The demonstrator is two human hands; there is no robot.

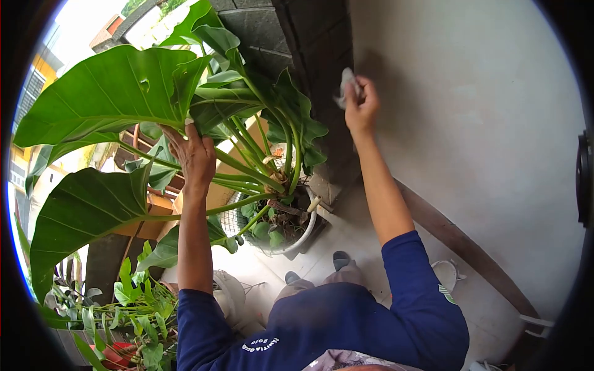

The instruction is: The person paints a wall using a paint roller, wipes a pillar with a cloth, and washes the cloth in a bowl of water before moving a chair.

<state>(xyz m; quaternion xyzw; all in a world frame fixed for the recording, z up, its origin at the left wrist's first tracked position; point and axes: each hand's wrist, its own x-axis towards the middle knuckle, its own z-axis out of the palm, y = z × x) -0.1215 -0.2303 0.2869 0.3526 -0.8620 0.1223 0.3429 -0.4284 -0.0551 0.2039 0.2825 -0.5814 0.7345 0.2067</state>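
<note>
My left hand [197,157] is closed on a big green leaf [117,93] near the point where the blade meets its stalk. The leaf has a small hole and spreads out to the left of the hand. Held up by the dark wall edge, my right hand [362,110] is closed on a crumpled greyish-white cloth [348,83], slightly blurred. Both belong to a large broad-leaved plant, whose stalks [247,176] rise from a round white pot [297,247] of soil below. A second large leaf [86,213] hangs lower left.
A pale wall [476,111] stands on the right, with a dark tiled column [322,55] beside the plant. Smaller potted plants [148,315] crowd the lower left near a white pot [229,294]. A white bucket [445,272] stands on the tiled floor at right.
</note>
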